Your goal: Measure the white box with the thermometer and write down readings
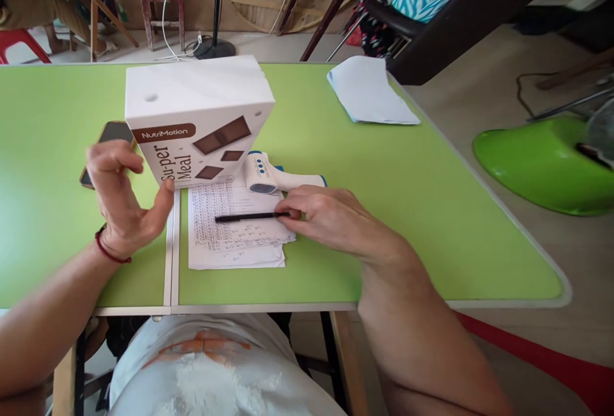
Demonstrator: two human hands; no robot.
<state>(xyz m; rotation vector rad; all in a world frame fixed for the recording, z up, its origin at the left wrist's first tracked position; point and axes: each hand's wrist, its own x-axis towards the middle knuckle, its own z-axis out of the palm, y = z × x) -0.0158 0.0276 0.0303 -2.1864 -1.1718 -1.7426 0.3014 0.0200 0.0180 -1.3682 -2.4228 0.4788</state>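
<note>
My right hand (326, 214) pinches one end of a black pen (244, 217), which lies level over handwritten sheets of paper (237, 256). Beside the left edge of a white "NutriMotion Super Meal" box (201, 93) is my left hand (122, 198), thumb and fingers spread apart in a curve. Its thumb overlaps the box's lower corner in view; whether they touch I cannot tell. The box stands upright at the back of the papers. Just beyond my right hand, a white and blue infrared thermometer (268, 176) lies on its side. A dark phone (115, 131) is partly hidden behind my left hand.
The green folding table (412, 211) has a metal seam near my left hand. Some white sheets (367, 86) lie at its far right. Beyond stand a wooden chair (163, 6) and a green stool (537, 163). At the upper left, part of another person (38, 3) shows.
</note>
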